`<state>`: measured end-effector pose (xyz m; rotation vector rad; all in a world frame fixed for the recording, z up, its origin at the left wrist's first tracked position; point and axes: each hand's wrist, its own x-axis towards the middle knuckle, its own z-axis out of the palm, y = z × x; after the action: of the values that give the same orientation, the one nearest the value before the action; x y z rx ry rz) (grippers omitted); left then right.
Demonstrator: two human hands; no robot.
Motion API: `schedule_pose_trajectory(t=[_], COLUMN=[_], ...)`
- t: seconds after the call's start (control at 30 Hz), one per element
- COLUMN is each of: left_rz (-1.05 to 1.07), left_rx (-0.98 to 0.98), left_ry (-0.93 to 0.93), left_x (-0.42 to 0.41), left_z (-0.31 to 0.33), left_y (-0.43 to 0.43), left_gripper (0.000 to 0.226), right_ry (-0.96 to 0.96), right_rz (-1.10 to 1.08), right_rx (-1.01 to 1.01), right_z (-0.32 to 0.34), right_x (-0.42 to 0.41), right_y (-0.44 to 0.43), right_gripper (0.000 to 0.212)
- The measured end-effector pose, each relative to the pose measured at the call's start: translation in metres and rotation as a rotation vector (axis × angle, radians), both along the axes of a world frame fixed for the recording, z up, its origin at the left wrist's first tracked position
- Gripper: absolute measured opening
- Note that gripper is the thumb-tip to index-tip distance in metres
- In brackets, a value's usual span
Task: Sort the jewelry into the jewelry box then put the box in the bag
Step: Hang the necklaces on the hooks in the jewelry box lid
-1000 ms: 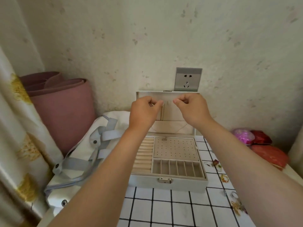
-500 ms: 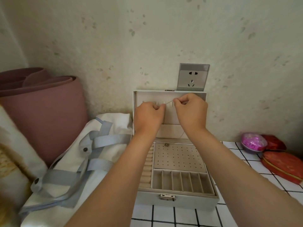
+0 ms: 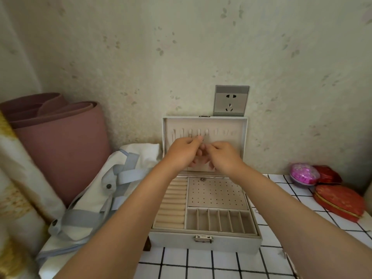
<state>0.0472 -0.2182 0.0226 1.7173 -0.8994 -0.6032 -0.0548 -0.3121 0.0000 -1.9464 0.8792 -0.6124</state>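
The jewelry box [image 3: 203,243] stands open on the table [image 3: 201,266], bag [image 3: 96,198] against its left side; before its upright lid [image 3: 231,127] the left hand [image 3: 182,152] pinches a tiny glinting piece [image 3: 203,140] (too blurred to name); the right hand [image 3: 223,156] curls its fingers beside it, grip unclear.

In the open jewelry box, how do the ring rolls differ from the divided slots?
The ring rolls are padded ridges stacked front to back along the left; the divided slots are open wells side by side at the front right. Both are beige.
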Motion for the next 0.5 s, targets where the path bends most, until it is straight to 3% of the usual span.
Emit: schedule_pose_trajectory(t=[0.1,0.2,0.37,0.5], left_rz=[-0.03,-0.073,-0.126,-0.071], left_rx=[0.01,0.066,0.204,0.214], left_ry=[0.037,0.037,-0.114,-0.234], left_x=[-0.002,0.0,0.005,0.008], left_z=[0.008,0.014,0.008,-0.002], left_y=[0.005,0.012,0.02,0.016], left_gripper=[0.036,0.029,0.023,0.023], right_ry=[-0.111,-0.239,-0.202,-0.017], right_rz=[0.069,0.104,0.1,0.085], right_rx=[0.376,0.517,0.399,0.128], right_z=[0.002,0.004,0.01,0.025], right_x=[0.0,0.0,-0.002,-0.007], right_y=[0.01,0.012,0.009,0.007], right_gripper=[0.035,0.036,0.02,0.02])
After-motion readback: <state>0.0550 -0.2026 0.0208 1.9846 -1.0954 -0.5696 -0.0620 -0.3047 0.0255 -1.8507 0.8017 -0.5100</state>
